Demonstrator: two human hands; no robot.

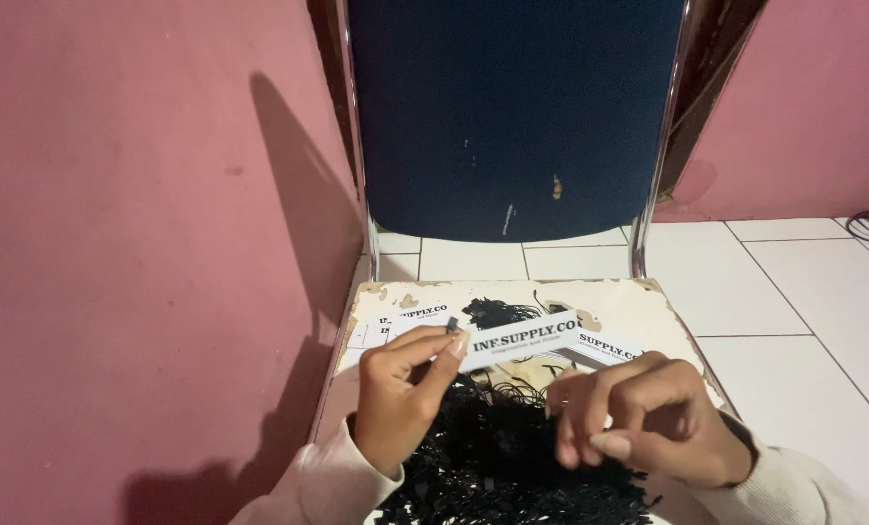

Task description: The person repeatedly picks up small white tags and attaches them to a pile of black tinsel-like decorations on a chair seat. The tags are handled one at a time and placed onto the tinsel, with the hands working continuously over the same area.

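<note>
A pink wall point(114, 243) fills the left side. Just right of it stands a chair whose worn, peeling seat point(639, 306) serves as a work surface, with a dark blue backrest point(512, 117) rising behind. The left hand point(400, 394) is raised over the seat's left part, thumb and forefinger pinched on the end of a white printed card tag point(522, 340), a small black fastener piece point(452, 324) showing at the fingertips. More white tags point(396, 326) lie flat on the seat behind it. Below and between the hands spreads a heap of black string loops point(503, 457). The right hand point(648, 418) hovers over the heap, fingers curled downward; whether it grips a string cannot be told. White floor tiles point(794, 292) extend to the right.
</note>
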